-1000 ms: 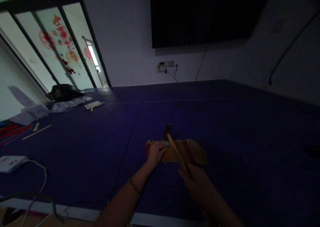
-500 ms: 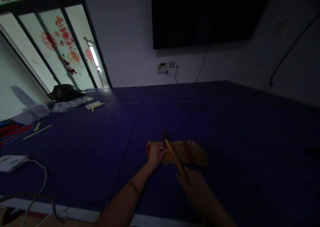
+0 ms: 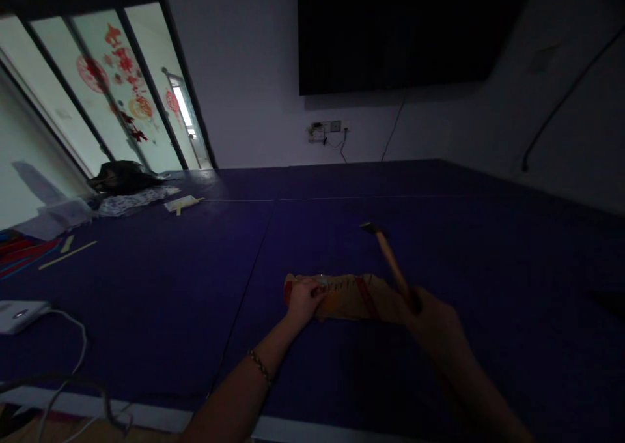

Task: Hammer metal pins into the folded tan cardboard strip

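Note:
A flat tan piece [image 3: 342, 303] with red bands lies on the purple-blue tabletop; its material is unclear in the dim light. Short dark marks, perhaps nails, run along its far edge. My left hand [image 3: 305, 301] rests on its left part, thumb and fingertips pinched together. Whatever they hold, if anything, is too small to make out. My right hand [image 3: 432, 316] is wrapped round the wooden handle of a hammer [image 3: 392, 258]. The hammer's dark head is raised beyond and to the right of the left hand, apart from the tan piece.
At the left stand a white box-shaped device [image 3: 22, 316] with a cable, yellow strips [image 3: 68, 255], red and blue strips [image 3: 29, 257] and a black bag [image 3: 124, 177]. A small white packet [image 3: 181, 203] lies farther back. A dark screen [image 3: 390, 32] hangs on the wall.
My right hand has swung the hammer up and to the right, away from my left fingers. The left hand stays nearly in place on the tan piece.

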`<state>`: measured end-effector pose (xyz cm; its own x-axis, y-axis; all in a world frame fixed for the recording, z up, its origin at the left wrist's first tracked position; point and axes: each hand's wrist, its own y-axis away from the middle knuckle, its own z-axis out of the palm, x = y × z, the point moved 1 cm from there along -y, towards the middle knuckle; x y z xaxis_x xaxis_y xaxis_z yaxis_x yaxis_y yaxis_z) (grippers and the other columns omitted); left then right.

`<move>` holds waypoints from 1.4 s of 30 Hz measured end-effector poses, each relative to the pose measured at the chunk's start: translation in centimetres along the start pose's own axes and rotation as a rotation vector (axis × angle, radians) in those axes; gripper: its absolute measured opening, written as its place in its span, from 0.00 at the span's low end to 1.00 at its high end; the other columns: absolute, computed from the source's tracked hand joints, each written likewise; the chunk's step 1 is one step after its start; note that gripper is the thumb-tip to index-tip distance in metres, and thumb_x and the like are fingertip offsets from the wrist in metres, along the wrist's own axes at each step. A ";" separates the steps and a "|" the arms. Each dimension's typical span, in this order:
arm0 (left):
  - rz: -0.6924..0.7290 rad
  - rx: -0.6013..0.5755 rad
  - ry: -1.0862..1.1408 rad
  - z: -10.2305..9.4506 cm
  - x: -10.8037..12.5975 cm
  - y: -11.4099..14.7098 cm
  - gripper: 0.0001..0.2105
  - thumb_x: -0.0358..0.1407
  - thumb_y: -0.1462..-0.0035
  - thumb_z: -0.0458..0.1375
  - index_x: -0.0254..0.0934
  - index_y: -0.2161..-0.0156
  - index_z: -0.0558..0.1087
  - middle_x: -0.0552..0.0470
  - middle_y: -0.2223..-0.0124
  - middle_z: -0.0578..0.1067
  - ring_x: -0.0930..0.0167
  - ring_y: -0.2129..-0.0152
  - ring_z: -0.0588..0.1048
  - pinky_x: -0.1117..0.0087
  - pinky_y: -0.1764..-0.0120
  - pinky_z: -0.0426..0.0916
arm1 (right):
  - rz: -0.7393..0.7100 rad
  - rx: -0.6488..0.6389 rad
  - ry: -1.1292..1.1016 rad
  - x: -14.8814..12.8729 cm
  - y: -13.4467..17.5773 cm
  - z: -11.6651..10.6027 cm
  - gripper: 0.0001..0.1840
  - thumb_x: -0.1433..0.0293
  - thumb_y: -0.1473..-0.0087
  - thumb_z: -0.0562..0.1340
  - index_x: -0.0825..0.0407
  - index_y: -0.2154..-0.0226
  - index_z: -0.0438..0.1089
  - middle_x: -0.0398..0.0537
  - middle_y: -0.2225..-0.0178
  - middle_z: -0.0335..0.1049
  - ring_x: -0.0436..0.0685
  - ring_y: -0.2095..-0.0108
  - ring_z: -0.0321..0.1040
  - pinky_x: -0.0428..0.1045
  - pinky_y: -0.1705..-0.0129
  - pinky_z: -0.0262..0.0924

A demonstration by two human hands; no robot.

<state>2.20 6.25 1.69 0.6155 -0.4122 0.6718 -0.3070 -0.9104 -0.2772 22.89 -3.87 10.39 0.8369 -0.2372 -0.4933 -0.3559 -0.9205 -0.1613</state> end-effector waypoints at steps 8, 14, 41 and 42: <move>-0.010 0.003 0.006 -0.1 0.1 0.1 0.04 0.27 0.56 0.62 0.34 0.70 0.76 0.53 0.73 0.72 0.73 0.73 0.70 0.73 0.68 0.64 | 0.145 -0.046 0.329 10.4 -9.0 -0.6 0.22 0.59 0.49 0.50 0.58 0.66 0.71 0.62 0.71 0.74 0.65 0.70 0.72 0.51 0.72 0.60; 0.005 -0.005 0.009 -0.3 0.2 0.3 0.04 0.26 0.56 0.61 0.34 0.71 0.75 0.54 0.74 0.72 0.73 0.74 0.69 0.74 0.69 0.63 | 0.227 -0.136 0.257 13.0 -9.5 0.6 0.22 0.59 0.50 0.51 0.58 0.66 0.72 0.60 0.71 0.74 0.63 0.69 0.72 0.50 0.74 0.60; 0.023 -0.044 -0.017 -0.7 -0.1 0.7 0.07 0.27 0.54 0.61 0.34 0.66 0.75 0.53 0.72 0.72 0.72 0.73 0.69 0.72 0.67 0.64 | 0.130 -0.199 0.247 14.6 -9.9 1.2 0.18 0.61 0.51 0.55 0.58 0.68 0.71 0.57 0.70 0.75 0.61 0.68 0.72 0.50 0.68 0.62; 0.022 -0.045 -0.019 -0.7 -0.1 0.7 0.07 0.28 0.54 0.61 0.34 0.66 0.75 0.53 0.72 0.72 0.72 0.73 0.70 0.72 0.67 0.64 | 0.123 -0.200 0.247 14.6 -9.9 1.0 0.17 0.61 0.52 0.56 0.58 0.67 0.71 0.57 0.69 0.75 0.61 0.67 0.72 0.50 0.67 0.62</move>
<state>1.39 5.70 1.89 0.6219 -0.4332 0.6524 -0.3530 -0.8987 -0.2602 38.21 2.06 3.88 0.8767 -0.3961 -0.2729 -0.3926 -0.9171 0.0698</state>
